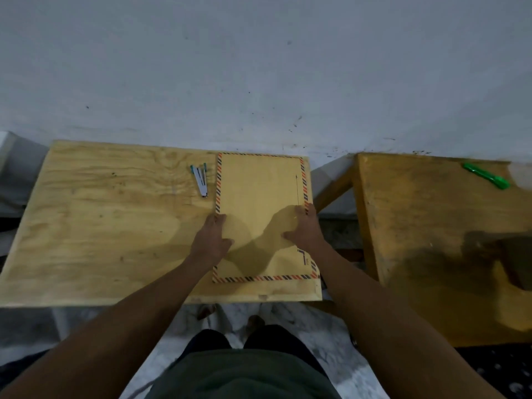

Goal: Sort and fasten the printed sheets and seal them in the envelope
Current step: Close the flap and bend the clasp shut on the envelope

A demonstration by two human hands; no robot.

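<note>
A large brown envelope (259,191) with an orange-and-black striped border lies flat on the right part of the plywood table (100,226). My left hand (211,240) rests on its left edge, fingers on the paper. At the right edge my right hand (303,228) presses down, fingers spread and thumb on the envelope face. Neither hand lifts it. A small white stapler (200,180) with teal ends lies just left of the envelope's far corner. No printed sheets are in sight.
A second wooden table (431,240) stands to the right across a narrow gap, with a green object (486,176) near its far edge. A grey wall runs behind both tables. My legs and feet show below the table's near edge.
</note>
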